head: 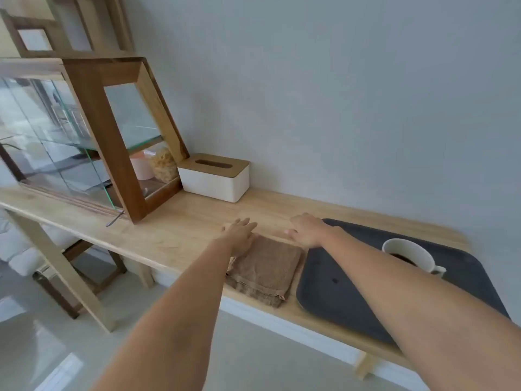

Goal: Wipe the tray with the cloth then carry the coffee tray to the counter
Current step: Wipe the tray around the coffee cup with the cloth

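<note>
Wood surface: a pale wooden table (183,218) runs along a grey wall (338,94), its front edge crossing the view from upper left to lower right, its right end rounded.
Tray: a dark grey tray (338,300) with rounded corners lies flat at the table's right end; its near edge sits close to the table's front edge, its far edge close to the wall side.
Cup: a white cup (408,253) holding dark coffee stands on the tray toward its far side, handle pointing right; the right forearm hides part of it.
Cloth: a folded brown cloth (265,269) lies on the table just left of the tray, with a narrow strip of wood between them; its near edge reaches the table's front edge.
Left hand: the left hand (239,235) is flat, fingers spread and empty, palm down over the cloth's far left corner; whether it presses the cloth I cannot tell.
Right hand: the right hand (307,231) is palm down, fingers loosely extended and gripping nothing, at the tray's far left corner, just beyond the cloth.
Open room: bare wood lies between the hands and the tissue box, and on toward the cabinet.
Tissue box: a white box with a wooden slotted lid (214,177) stands against the wall, well apart from the cloth.
Cabinet: a wood-framed glass cabinet (110,136) occupies the table's left part, touching or just beside the box.
Below: pale floor (253,356) lies open under the table's front edge.
</note>
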Action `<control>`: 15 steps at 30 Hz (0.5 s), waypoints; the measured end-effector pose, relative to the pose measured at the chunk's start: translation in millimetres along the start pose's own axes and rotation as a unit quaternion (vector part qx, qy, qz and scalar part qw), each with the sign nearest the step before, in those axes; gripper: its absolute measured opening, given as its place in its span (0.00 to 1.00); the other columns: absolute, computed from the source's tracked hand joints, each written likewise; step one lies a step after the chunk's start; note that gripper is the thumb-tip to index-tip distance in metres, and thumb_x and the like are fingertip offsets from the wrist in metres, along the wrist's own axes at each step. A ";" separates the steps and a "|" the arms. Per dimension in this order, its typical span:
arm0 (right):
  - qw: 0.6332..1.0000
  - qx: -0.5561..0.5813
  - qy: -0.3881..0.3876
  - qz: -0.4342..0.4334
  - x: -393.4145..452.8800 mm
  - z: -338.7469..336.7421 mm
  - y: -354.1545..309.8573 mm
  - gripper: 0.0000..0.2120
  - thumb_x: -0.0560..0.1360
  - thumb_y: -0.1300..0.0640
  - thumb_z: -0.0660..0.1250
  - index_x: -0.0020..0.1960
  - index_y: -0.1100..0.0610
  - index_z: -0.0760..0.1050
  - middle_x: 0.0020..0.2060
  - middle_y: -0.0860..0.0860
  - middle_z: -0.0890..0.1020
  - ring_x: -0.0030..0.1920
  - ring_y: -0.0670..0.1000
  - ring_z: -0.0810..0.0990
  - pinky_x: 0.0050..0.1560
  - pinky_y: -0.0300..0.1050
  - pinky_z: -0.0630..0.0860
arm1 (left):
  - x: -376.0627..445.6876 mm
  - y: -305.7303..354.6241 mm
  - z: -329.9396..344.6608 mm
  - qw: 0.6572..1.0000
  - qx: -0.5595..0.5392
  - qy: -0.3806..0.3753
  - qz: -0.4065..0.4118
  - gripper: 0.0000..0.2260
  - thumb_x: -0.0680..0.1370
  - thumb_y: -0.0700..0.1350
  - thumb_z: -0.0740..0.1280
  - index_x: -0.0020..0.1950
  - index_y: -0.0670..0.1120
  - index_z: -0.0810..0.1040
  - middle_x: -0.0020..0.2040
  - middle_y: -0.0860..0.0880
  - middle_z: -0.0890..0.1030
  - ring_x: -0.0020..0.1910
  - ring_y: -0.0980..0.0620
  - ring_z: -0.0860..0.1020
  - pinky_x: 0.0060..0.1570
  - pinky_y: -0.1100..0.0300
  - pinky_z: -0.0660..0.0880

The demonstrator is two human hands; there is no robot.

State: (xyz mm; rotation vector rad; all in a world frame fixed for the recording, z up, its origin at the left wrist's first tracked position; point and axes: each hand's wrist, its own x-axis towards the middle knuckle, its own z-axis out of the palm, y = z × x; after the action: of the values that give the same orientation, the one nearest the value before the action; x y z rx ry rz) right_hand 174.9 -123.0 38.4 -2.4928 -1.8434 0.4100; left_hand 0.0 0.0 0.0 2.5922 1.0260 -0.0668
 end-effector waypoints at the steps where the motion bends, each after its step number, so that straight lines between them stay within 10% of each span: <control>1: 1.000 -0.002 -0.014 0.001 0.0 6.4 -2.3 0.20 0.80 0.44 0.53 0.54 0.61 0.72 0.56 0.58 0.76 0.59 0.58 0.72 0.59 0.58 0.71 | 0.4 -1.7 4.3 1.000 -0.004 -0.001 0.004 0.22 0.83 0.53 0.51 0.77 0.51 0.59 0.80 0.48 0.54 0.79 0.46 0.49 0.73 0.37 0.50; 6: 0.999 0.027 -0.027 0.000 -7.3 30.6 -10.8 0.17 0.78 0.46 0.61 0.55 0.59 0.75 0.51 0.56 0.78 0.52 0.58 0.76 0.53 0.53 0.74 | 3.1 -10.8 18.9 0.996 -0.066 0.062 0.014 0.13 0.80 0.50 0.61 0.62 0.48 0.74 0.62 0.45 0.78 0.62 0.43 0.74 0.63 0.46 0.68; 15: 0.980 0.166 0.081 -0.079 -31.0 28.6 -25.0 0.03 0.77 0.59 0.65 0.46 0.57 0.72 0.43 0.54 0.80 0.44 0.56 0.80 0.47 0.52 0.78 | -26.7 -28.2 -6.7 0.967 -0.214 0.122 0.062 0.10 0.74 0.42 0.72 0.55 0.44 0.82 0.49 0.47 0.84 0.49 0.54 0.80 0.55 0.63 0.73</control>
State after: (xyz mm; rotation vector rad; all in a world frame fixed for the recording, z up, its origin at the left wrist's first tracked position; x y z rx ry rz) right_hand 136.9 -148.7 21.2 -2.0830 -1.7303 0.4508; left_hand -39.2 3.8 2.2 2.2913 0.8410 0.4652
